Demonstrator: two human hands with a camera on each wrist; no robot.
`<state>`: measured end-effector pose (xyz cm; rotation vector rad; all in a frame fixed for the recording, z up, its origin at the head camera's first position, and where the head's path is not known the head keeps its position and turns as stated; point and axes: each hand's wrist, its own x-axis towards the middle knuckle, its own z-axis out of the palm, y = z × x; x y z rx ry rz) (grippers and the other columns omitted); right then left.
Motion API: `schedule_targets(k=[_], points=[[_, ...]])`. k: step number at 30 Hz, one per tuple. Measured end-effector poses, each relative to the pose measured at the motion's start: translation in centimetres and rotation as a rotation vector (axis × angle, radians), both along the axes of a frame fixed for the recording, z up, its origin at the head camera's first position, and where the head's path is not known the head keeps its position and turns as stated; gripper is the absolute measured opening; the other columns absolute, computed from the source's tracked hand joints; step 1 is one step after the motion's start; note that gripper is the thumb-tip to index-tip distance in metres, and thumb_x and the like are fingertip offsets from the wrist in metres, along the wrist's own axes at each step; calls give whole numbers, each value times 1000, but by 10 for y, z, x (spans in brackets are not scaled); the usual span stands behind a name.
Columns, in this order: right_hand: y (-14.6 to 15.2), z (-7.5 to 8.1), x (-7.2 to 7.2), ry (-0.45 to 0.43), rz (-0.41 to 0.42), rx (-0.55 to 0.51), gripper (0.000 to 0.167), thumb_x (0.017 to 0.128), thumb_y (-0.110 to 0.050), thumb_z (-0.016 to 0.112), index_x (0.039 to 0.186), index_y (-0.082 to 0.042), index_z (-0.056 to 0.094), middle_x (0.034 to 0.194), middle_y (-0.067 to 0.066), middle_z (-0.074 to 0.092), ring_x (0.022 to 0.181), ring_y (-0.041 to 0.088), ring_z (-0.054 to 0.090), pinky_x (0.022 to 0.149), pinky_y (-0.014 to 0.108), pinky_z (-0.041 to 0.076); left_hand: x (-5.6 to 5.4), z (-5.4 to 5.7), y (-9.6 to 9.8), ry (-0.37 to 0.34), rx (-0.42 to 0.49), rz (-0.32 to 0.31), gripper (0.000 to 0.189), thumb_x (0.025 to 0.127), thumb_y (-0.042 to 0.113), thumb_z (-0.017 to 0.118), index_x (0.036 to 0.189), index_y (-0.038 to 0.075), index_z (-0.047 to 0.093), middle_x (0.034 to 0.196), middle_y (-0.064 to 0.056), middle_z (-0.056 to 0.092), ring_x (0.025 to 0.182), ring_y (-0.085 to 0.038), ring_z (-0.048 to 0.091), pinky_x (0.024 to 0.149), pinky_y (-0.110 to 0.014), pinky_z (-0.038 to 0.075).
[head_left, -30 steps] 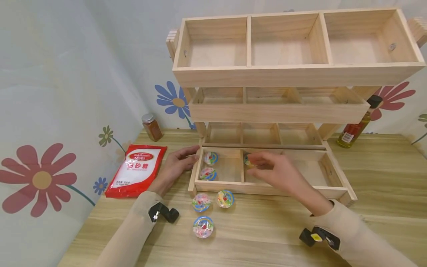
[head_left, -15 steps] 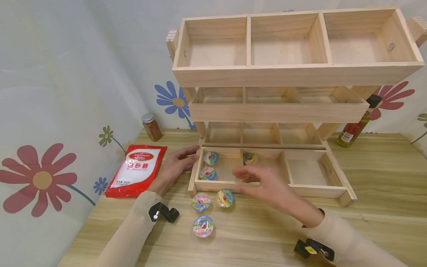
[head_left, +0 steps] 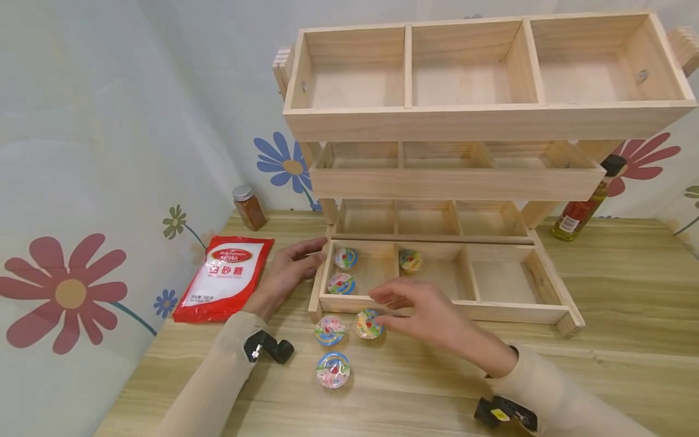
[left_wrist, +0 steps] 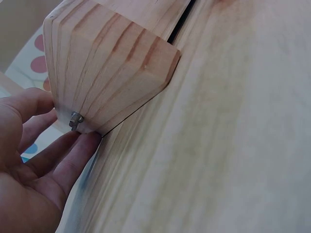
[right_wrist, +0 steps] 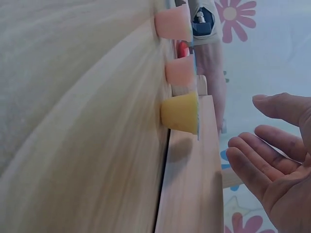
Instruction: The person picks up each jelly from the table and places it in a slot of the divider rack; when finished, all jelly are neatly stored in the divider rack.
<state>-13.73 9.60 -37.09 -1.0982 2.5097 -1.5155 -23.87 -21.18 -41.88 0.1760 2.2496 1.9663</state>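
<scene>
My right hand (head_left: 431, 312) hovers at the front edge of the bottom tray, fingers apart, thumb beside a yellow jelly cup (head_left: 369, 325). In the right wrist view that yellow cup (right_wrist: 181, 113) stands apart from the fingers, which hold nothing. Two pink jelly cups, one nearer the tray (head_left: 330, 331) and one nearer me (head_left: 333, 370), stand on the table. In the tray's left compartment lie two pink cups (head_left: 341, 284); its middle compartment has a yellow cup (head_left: 411, 261). My left hand (head_left: 292, 270) rests its fingers against the left end of the wooden rack (left_wrist: 112, 63).
The wooden rack (head_left: 486, 124) rises in tiers of divided trays behind the bottom one. A red and white sugar bag (head_left: 226, 279) lies left of my left hand. A spice jar (head_left: 249, 209) stands behind it, and an oil bottle (head_left: 579, 209) is at the rack's right.
My right hand has drawn back from the middle compartment, leaving a yellow jelly cup there, and moved left and toward me to the yellow cup on the table. The left hand stays put.
</scene>
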Motion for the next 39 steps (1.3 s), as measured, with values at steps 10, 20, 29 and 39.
schedule_targets(k=[10, 20, 29, 39], points=[[-6, -9, 1, -19, -14, 38, 32, 92, -8, 84, 120, 1, 74, 115, 12, 75, 101, 31, 74, 93, 34, 62, 0, 0, 0, 3, 13, -12, 46, 105, 18, 69, 149, 8, 62, 149, -12, 60, 128, -27, 63, 98, -33, 59], [-10, -12, 0, -31, -25, 104, 30, 94, -10, 83, 122, -2, 74, 115, 7, 75, 104, 24, 74, 94, 34, 61, 0, 2, 0, 6, -4, -12, 46, 105, 18, 69, 149, 9, 62, 149, -11, 60, 129, -28, 62, 99, -34, 59], [-11, -16, 2, 10, 13, 99, 34, 92, -5, 83, 123, 2, 73, 119, 11, 74, 108, 27, 74, 96, 33, 60, 2, 3, 0, 15, -20, -19, 47, 105, 21, 69, 150, 10, 61, 151, -12, 58, 130, -29, 62, 99, -34, 59], [-11, -19, 3, 57, 25, 137, 40, 90, -8, 86, 126, 0, 72, 121, 8, 73, 110, 24, 72, 98, 32, 59, 1, 2, -1, 21, -28, -22, 47, 106, 21, 68, 151, 10, 60, 151, -12, 58, 132, -28, 60, 100, -33, 58]])
